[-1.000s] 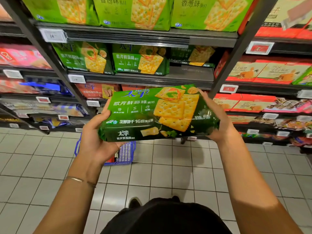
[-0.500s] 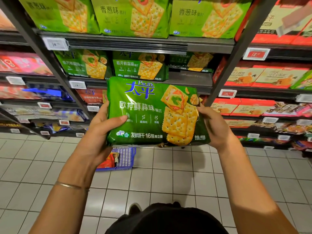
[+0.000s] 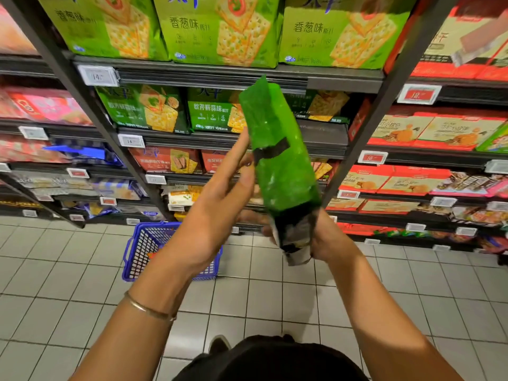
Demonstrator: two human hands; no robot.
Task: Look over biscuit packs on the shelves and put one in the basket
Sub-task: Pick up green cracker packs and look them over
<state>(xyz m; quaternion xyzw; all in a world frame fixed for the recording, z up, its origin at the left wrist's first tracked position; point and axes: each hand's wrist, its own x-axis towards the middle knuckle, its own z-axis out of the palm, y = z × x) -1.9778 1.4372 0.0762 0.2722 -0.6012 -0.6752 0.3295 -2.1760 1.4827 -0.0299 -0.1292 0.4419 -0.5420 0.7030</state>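
A green biscuit pack (image 3: 277,160) stands on end in front of the shelves, turned edge-on so its narrow side faces me, blurred by motion. My right hand (image 3: 321,237) grips its lower end. My left hand (image 3: 220,210) rests flat against the pack's left face, fingers stretched upward. The blue wire basket (image 3: 143,248) sits on the tiled floor below, partly hidden behind my left forearm, with something red inside.
Shelves run across the view: light green cracker packs (image 3: 220,31) on top, dark green packs (image 3: 143,111) below them, red packs (image 3: 167,160) lower down. More red and beige boxes (image 3: 428,127) fill the right bay. Dark uprights (image 3: 384,105) frame the middle bay.
The pack was held flat with its printed front toward me; now it is rotated upright and edge-on. My right hand slid to its bottom end, my left to its side.
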